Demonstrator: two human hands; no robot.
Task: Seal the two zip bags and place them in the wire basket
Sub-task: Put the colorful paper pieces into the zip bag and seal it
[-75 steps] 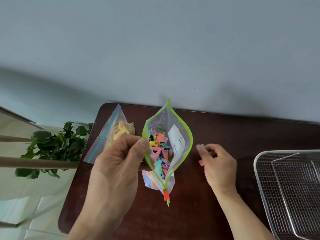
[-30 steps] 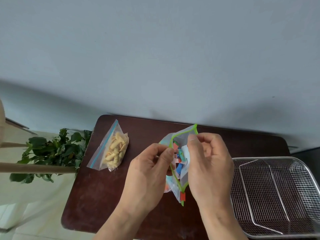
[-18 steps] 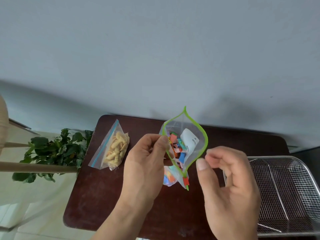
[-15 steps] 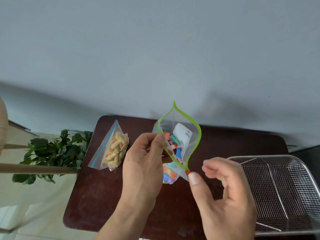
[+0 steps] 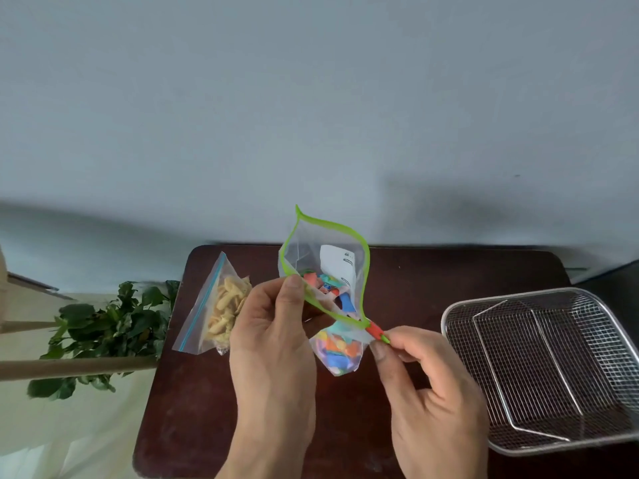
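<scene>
I hold a clear zip bag with a green rim above the dark table; its mouth gapes wide and colourful bits and a white slip lie inside. My left hand pinches the near side of the green rim. My right hand pinches the bag's corner at the red slider. A second bag with a blue zip strip, holding pale yellow pieces, lies on the table's left. The wire basket stands at the right, with nothing in it but its folded handle.
The dark brown table stands against a pale blue-grey wall. A green leafy plant and a wooden rail are off the table's left edge. The basket overhangs the table's right end.
My right hand let go of the bag's mouth, swung down and took hold of the corner by the red slider. The bag's mouth sprang wide and the bag rose a little.
</scene>
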